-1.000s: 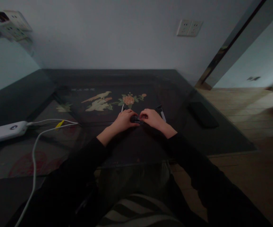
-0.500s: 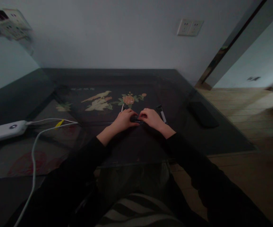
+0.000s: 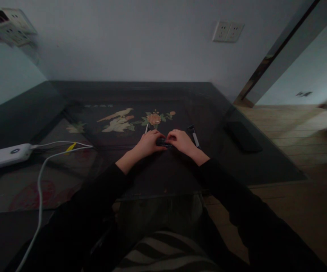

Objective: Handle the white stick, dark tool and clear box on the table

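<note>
Near the middle of the dark glass-topped table (image 3: 163, 173), my left hand (image 3: 150, 142) is closed on a small black object (image 3: 162, 142). My right hand (image 3: 179, 140) pinches the right end of that same object, with its fingertips close to those of my left hand. What the object is cannot be made out in the dim light. Just beyond my left hand stands the tip of a thin white item (image 3: 147, 128). A black and white strip-like item (image 3: 194, 136) lies right beside my right hand.
A black phone-like slab (image 3: 242, 136) lies at the table's right. On the left are a white power bank (image 3: 6, 157) and a white cable (image 3: 40, 185) with a yellow tag (image 3: 71, 147). Behind the table is a wall with sockets (image 3: 228, 31).
</note>
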Tool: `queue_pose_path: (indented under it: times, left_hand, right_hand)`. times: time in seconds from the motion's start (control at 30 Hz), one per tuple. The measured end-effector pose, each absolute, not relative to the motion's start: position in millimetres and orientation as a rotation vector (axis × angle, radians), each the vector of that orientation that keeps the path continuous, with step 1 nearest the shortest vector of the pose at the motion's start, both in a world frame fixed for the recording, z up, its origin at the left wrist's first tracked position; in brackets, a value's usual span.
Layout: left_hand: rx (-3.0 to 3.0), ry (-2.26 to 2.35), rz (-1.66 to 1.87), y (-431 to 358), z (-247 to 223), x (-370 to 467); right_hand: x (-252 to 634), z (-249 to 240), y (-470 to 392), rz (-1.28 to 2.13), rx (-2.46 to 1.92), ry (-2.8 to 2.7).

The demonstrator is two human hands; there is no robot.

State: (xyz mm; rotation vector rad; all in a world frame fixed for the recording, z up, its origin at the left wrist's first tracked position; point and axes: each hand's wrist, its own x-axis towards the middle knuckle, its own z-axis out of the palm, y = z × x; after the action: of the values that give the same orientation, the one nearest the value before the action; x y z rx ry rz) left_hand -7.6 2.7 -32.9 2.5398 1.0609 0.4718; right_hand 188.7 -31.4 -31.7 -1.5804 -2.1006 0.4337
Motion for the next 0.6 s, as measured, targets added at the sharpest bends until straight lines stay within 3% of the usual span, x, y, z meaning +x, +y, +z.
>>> queue_pose_path:
  times: [0.6]
  left_hand:
    - [2.551, 1.1, 0.387, 0.2, -27.7, -6.6]
  right_hand:
    - [188.9, -38.9, -26.8, 0.523, -1.539, -1.985]
